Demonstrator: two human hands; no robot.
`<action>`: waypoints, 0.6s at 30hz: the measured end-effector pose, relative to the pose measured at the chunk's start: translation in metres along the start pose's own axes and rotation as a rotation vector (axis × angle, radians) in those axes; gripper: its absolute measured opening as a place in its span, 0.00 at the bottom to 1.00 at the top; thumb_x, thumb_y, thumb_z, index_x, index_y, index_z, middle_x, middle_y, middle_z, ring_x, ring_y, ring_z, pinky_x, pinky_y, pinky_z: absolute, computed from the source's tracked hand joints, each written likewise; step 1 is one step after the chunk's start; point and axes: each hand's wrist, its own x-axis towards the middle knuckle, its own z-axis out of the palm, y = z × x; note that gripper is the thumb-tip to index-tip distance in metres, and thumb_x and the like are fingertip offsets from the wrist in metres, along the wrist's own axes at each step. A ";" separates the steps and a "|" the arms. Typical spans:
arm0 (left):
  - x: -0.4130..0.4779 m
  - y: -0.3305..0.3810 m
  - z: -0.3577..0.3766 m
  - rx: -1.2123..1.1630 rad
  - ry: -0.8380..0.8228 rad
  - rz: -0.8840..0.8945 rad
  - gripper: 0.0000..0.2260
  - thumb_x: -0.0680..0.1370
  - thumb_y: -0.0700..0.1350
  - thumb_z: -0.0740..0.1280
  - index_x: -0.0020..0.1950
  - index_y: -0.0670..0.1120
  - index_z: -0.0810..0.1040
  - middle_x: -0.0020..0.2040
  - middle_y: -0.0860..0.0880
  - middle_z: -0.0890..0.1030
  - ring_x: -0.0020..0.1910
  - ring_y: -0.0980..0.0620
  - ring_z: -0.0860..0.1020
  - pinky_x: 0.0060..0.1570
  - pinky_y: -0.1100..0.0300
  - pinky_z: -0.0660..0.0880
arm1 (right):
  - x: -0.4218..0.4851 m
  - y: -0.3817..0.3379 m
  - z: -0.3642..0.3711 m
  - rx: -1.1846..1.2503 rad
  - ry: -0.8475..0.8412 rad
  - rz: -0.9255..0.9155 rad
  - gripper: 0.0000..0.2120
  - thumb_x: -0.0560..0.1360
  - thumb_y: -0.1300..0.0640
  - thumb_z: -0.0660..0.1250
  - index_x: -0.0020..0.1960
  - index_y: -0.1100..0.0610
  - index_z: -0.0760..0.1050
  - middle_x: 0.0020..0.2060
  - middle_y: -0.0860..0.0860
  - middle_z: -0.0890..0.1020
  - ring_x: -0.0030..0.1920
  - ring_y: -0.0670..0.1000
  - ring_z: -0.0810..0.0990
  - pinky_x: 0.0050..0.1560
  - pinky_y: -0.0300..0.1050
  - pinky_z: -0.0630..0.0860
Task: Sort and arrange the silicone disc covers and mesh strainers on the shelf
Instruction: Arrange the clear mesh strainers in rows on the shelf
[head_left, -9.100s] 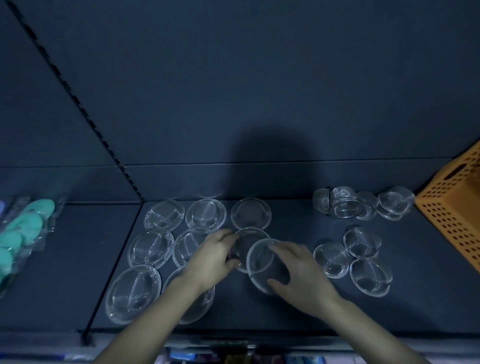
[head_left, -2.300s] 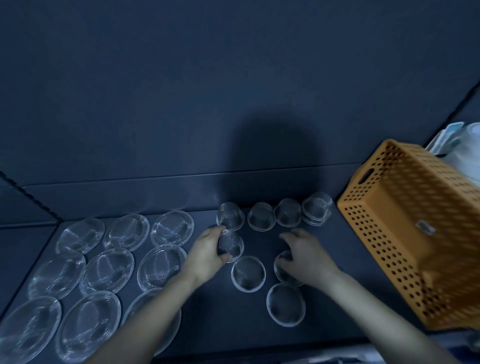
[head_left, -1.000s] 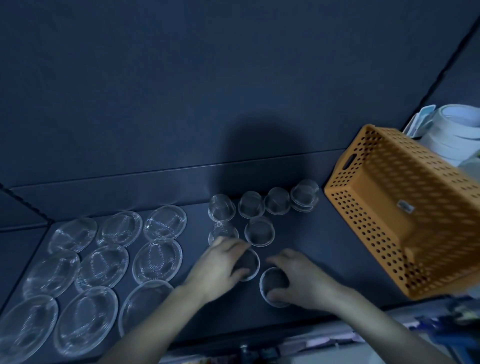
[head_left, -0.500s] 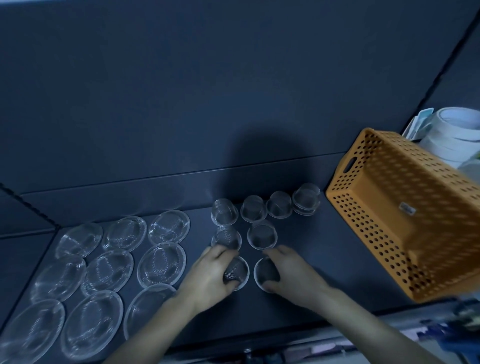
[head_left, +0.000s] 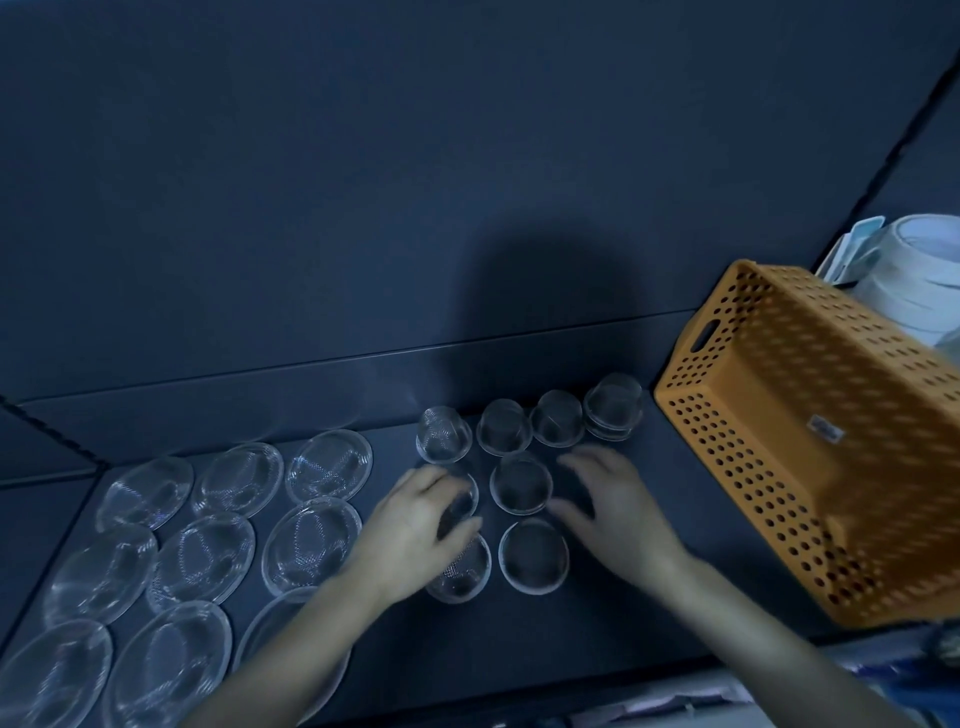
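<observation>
In the head view, the dark shelf carries two groups. The wide, clear silicone disc covers lie flat in three rows on the left, their rims nearly touching, and the frontmost ones run off the frame's lower left edge. The small mesh strainers stand in the middle: four in a line against the back wall, with two shorter rows in front of them.

The left hand reaches in over a front disc and curls its fingers and thumb round the left middle strainer. The right hand hovers, blurred, just right of the strainers, with its fingers spread and nothing in it. The two hands are apart.

An orange perforated basket stands tilted at the right, near the last back-row strainer, with white rolls behind it. Bare shelf shows between the right hand and the basket, and along the front edge.
</observation>
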 end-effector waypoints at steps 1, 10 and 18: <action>0.005 0.000 0.000 -0.008 0.009 -0.005 0.15 0.75 0.53 0.67 0.60 0.48 0.77 0.56 0.53 0.75 0.56 0.52 0.72 0.56 0.59 0.71 | 0.009 0.006 -0.007 -0.026 0.049 0.049 0.26 0.75 0.50 0.68 0.70 0.57 0.67 0.68 0.54 0.68 0.69 0.54 0.64 0.68 0.43 0.63; 0.022 0.000 0.011 0.024 -0.033 0.008 0.20 0.76 0.53 0.67 0.64 0.45 0.75 0.63 0.50 0.73 0.63 0.52 0.69 0.64 0.65 0.62 | 0.086 0.060 -0.033 -0.060 0.092 0.298 0.34 0.75 0.54 0.68 0.75 0.62 0.56 0.70 0.62 0.66 0.70 0.63 0.63 0.68 0.53 0.64; 0.019 -0.001 0.014 0.060 -0.058 -0.001 0.18 0.75 0.50 0.69 0.62 0.45 0.77 0.62 0.49 0.75 0.62 0.49 0.71 0.64 0.60 0.65 | 0.088 0.068 -0.032 0.114 0.225 0.305 0.32 0.70 0.56 0.73 0.69 0.63 0.65 0.62 0.59 0.74 0.61 0.58 0.73 0.55 0.41 0.68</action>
